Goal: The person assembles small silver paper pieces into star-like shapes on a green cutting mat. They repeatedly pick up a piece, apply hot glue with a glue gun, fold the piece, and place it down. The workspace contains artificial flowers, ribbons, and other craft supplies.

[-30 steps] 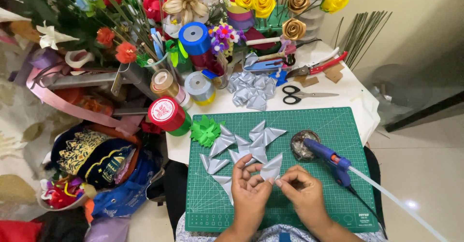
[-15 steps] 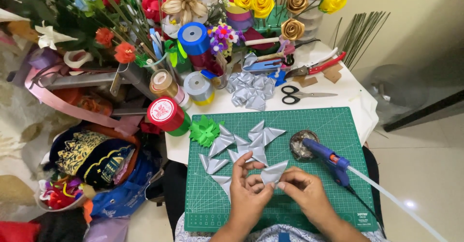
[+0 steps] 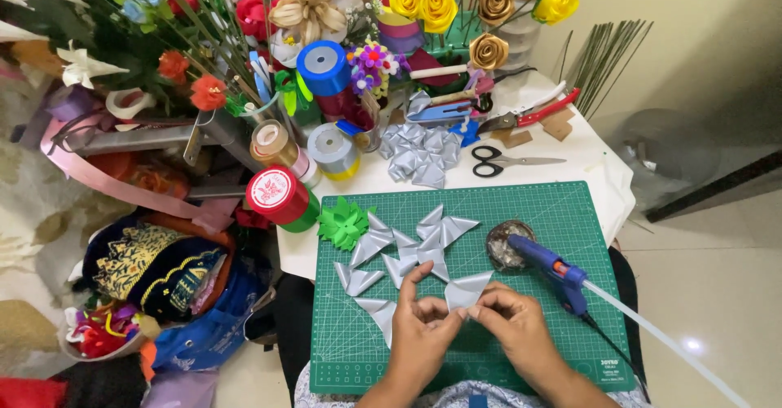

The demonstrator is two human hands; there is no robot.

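Holding a folded grey ribbon petal [image 3: 466, 291] between both sets of fingertips, I am keeping it just above the green cutting mat [image 3: 570, 212], right where my two hands meet. My right hand [image 3: 513, 331] is pinching the petal's lower corner, thumb and forefinger closed on it, while my left hand [image 3: 423, 326] is meeting it from the other side; the left thumb is hidden behind the fingers, so I am only fairly sure that hand is gripping too and not merely steadying.

The petal's long axis is running up and away to the right of my left fingertips, its pointed tip aiming toward the blue glue gun [image 3: 550, 268]. That gun is lying just beyond my right hand, nozzle turned toward a small shiny dish [image 3: 507, 245], so the right hand is clearly the nearer one to it.

Straight ahead of my left fingers, the half-built grey ribbon star [image 3: 419, 241] is lying flat, nearly touching them. More loose grey petals [image 3: 371, 294] are sitting to the left of that hand, with a green ribbon bow [image 3: 342, 222] farther ahead.
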